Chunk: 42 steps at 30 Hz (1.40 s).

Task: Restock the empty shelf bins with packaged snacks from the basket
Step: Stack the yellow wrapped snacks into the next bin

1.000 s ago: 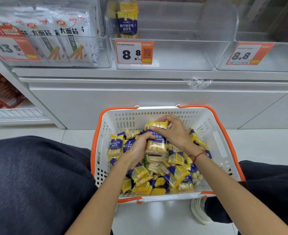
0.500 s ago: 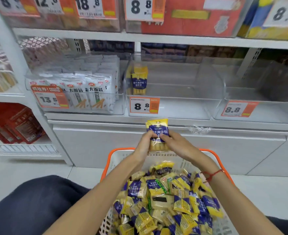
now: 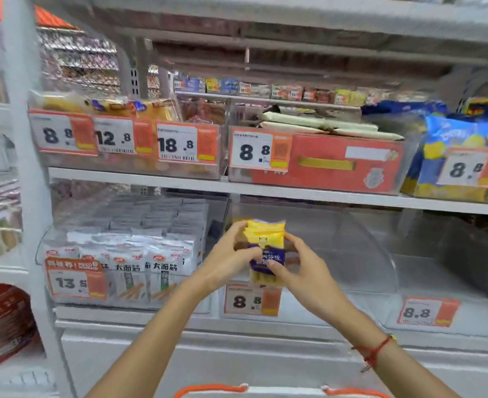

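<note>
A small stack of yellow-and-purple snack packs stands upright between both hands at the left end of a clear plastic shelf bin. My left hand grips the stack's left side and my right hand grips its right side, thumb on the front label. The bin carries an 8.8 price tag and looks bare to the right of the packs. Only the orange-and-white rim of the basket shows at the bottom edge.
Left of this bin sits a bin full of white snack bags with a 13.5 tag. To the right is another clear bin tagged 8.8. The shelf above holds stocked bins and a red carton.
Both hands have lifted the packs out of the basket and up to the clear bin. The view has tilted upward, so the basket has dropped almost out of sight.
</note>
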Each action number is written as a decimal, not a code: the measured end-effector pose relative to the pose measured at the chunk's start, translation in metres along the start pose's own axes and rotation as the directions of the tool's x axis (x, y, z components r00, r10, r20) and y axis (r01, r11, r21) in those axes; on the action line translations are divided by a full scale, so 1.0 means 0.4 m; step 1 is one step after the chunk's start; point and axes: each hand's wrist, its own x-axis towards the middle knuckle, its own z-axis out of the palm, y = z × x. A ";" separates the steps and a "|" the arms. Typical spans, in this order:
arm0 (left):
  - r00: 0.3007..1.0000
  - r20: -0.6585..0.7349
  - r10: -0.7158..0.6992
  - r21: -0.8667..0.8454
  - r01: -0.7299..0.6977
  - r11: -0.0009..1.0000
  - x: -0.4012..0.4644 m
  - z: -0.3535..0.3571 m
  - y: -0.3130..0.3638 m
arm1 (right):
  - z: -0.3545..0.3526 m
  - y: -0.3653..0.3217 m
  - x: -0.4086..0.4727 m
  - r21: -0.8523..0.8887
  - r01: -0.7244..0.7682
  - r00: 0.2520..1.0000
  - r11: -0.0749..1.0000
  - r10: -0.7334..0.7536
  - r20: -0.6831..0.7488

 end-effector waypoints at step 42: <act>0.998 -0.052 -0.016 0.998 0.053 0.025 0.308 -0.019 -0.112 | 0.211 0.264 0.316 -0.183 -0.304 0.910 0.935 0.341 0.234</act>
